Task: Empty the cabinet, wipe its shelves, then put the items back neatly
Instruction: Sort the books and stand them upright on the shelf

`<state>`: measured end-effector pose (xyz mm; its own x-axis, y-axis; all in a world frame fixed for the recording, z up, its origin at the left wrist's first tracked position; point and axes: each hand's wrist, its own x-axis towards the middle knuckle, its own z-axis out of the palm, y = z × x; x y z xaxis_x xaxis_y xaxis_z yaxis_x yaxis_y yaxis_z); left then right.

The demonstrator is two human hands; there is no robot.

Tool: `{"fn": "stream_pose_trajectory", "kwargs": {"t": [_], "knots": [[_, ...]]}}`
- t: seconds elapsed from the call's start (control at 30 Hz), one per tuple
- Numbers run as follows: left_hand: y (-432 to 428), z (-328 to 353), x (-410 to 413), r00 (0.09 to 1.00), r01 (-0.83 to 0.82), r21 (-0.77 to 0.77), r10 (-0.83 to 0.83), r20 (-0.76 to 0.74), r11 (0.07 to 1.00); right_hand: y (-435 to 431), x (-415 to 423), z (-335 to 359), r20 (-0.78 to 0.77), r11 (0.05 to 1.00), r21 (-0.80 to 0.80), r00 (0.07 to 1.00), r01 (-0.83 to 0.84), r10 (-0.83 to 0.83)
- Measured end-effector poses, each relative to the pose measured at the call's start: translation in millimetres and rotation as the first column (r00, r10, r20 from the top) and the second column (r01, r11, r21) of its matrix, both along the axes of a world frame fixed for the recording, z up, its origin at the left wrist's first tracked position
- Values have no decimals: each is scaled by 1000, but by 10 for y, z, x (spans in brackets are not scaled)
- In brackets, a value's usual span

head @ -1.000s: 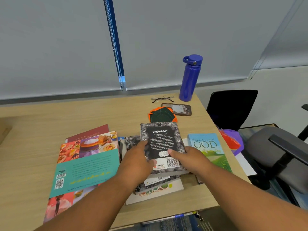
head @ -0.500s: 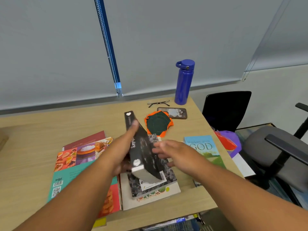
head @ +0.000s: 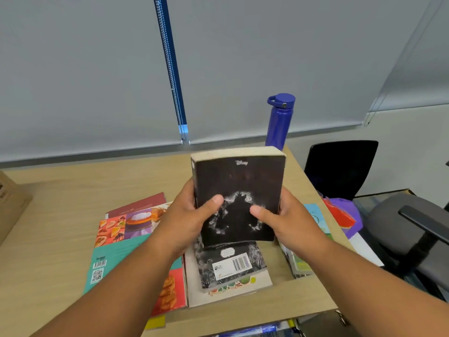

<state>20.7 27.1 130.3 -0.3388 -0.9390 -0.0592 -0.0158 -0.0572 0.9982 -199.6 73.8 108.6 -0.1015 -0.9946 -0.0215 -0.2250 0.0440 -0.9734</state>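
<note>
1. Fingers (head: 215,200) of the left hand (head: 187,220) and right hand (head: 289,222) grip a black book (head: 239,183) by its side edges, thumbs on the cover.
2. It is held up, tilted, above a stack of books (head: 230,266) near the worktop's (head: 60,215) front edge.
3. A cookbook (head: 121,242) lies left of the stack.
4. A blue bottle (head: 279,122) stands seemingly at the far edge, its base hidden.

"Disney" stood in pale letters atop the black paperback book (head: 239,190) held between the left grip (head: 187,222) and the right grip (head: 289,222). Left of the left grip, the teal-backed cookbook (head: 116,254) bore a barcode, a QR code and an unreadable small word. Below both grips, the grey-and-black paperback (head: 230,266) carried a barcode.
</note>
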Motion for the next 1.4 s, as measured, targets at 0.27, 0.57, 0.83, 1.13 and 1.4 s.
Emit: {"fn": "stream_pose_trajectory", "kwargs": {"t": [0.27,0.57,0.83,1.13,1.4], "knots": [[164,-240,-17,897,77,-58,-44,441,995,181,3,-322,-361,990,141,932,10,42],[107,-347,9,973,-44,79,25,228,996,187,-86,-298,-168,957,276,975,-94,145],[-28,-191,270,684,-39,-121,115,721,992,43,131,-320,181,942,314,981,-120,65],[-92,-533,894,325,210,-346,269,907,914,-1204,620,-327,-38,952,299,997,69,-61],[-92,-784,1020,400,198,-409,307,863,891,-2148,964,-690,-130,859,496,989,125,-68]]}}
